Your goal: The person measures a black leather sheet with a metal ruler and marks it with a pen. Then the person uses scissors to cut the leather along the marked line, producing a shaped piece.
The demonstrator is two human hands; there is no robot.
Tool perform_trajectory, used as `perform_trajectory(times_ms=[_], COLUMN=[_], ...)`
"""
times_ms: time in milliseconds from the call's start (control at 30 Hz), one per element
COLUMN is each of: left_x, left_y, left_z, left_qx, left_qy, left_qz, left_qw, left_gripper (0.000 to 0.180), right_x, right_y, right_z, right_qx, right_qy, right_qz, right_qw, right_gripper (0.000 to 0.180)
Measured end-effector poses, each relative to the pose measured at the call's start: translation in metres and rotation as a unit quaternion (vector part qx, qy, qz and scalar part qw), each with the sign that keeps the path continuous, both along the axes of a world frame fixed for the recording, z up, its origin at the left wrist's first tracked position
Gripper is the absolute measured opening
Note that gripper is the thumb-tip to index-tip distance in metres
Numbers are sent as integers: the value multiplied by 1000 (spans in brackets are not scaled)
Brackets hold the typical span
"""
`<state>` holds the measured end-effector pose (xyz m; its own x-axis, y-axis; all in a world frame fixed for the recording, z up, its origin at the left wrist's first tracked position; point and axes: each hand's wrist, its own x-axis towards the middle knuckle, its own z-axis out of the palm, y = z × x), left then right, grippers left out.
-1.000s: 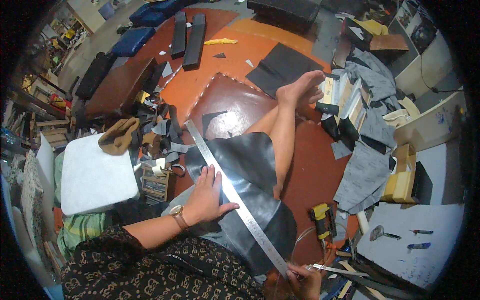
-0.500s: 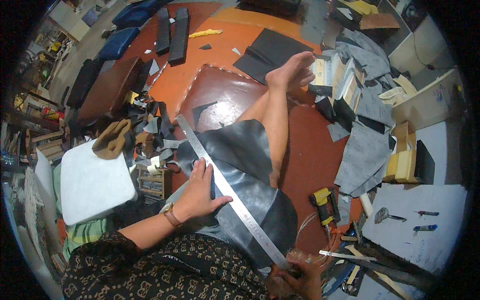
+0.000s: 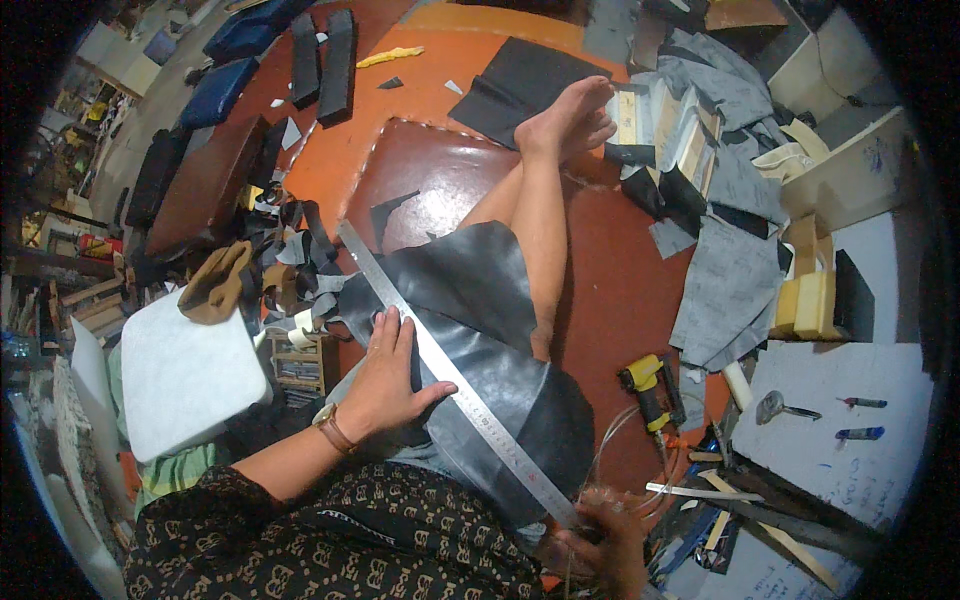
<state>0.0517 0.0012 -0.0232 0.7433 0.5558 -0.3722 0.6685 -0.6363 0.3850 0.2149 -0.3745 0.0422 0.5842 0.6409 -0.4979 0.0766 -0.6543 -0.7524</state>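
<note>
My left hand [image 3: 385,375] lies flat, fingers spread, on a sheet of black leather [image 3: 470,350] draped over my lap, its thumb pressing a long steel ruler [image 3: 440,365] that runs diagonally from upper left to lower right. At the ruler's lower end, my right hand [image 3: 600,535] is closed near the leather's edge; whatever it grips is too small and blurred to make out. My bare leg [image 3: 540,210] stretches out over a brown leather panel [image 3: 430,180] on the orange floor.
A white foam block [image 3: 185,375] with a tan glove sits at left. A yellow pneumatic staple gun [image 3: 650,385] with clear hose lies at right. Grey felt pieces [image 3: 725,290], foam blocks [image 3: 810,290], black scraps and dark cushions [image 3: 235,75] surround me. A white board [image 3: 840,420] holds small tools.
The view has shifted slightly. My left hand stays pressed on the ruler, and my right hand has crept a little along the ruler's lower end.
</note>
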Motion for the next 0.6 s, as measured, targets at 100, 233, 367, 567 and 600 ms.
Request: perform_trajectory(times_ms=[100, 233, 367, 567, 600], left_x=[1, 1, 7, 8, 9], left_y=[0, -1, 0, 1, 0], left_z=[2, 2, 5, 2, 3], left_qx=[6, 11, 9, 15, 18], left_qy=[2, 9, 19, 28, 35], left_qz=[-5, 0, 5, 6, 4], left_qw=[1000, 1000, 1000, 999, 999], left_gripper=[121, 120, 118, 115, 115], right_x=[6, 6, 8, 16, 16], right_y=[6, 6, 16, 0, 2], right_z=[9, 10, 17, 3, 6], right_qx=[-61, -31, -36, -45, -52], right_qy=[-2, -32, -127, -89, -79], right_qz=[50, 70, 126, 141, 135], right_qw=[997, 997, 983, 985, 986], right_gripper=[49, 52, 50, 48, 51])
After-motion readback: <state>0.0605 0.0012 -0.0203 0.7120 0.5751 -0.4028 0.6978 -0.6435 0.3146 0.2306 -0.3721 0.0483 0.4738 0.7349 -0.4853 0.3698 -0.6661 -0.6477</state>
